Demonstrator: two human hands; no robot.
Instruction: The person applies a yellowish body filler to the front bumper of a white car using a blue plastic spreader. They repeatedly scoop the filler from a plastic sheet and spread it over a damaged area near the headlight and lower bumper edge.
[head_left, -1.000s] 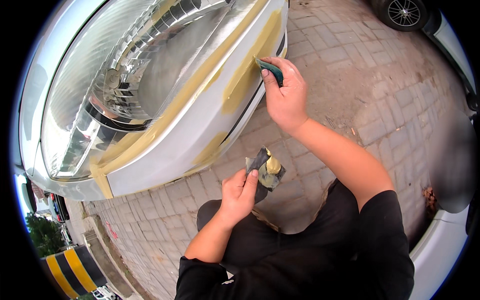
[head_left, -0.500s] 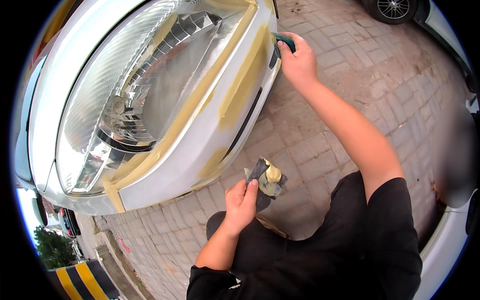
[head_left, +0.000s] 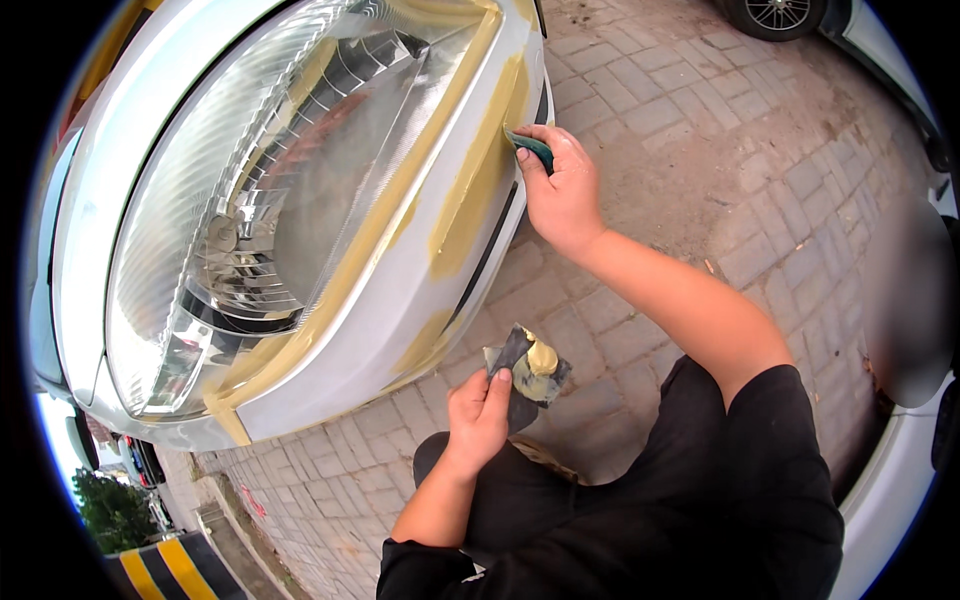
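Note:
My right hand (head_left: 567, 195) is closed on a thin green putty spreader (head_left: 533, 148), pinched between thumb and fingers. Its edge meets the upper part of a long yellowish putty patch (head_left: 470, 205) on the white car bumper (head_left: 345, 370). Lower down, in front of my knees, my left hand (head_left: 478, 418) grips a dark, flat putty palette (head_left: 518, 345) with the thumb on top. A lump of pale yellow putty (head_left: 542, 357) sits on that palette, among dried smears. A smaller putty patch (head_left: 422, 342) lies lower on the bumper.
A large clear headlight (head_left: 330, 190) fills the upper left, edged by yellowish masking tape (head_left: 365, 260). Below is brick paving (head_left: 640, 290). Another car's wheel (head_left: 778, 12) stands at the upper right. A black-and-yellow striped barrier (head_left: 170, 570) is at the lower left.
My right hand has moved left and down with the spreader, from the bumper's outer edge onto the long putty patch. My left hand stays nearly in place with the palette.

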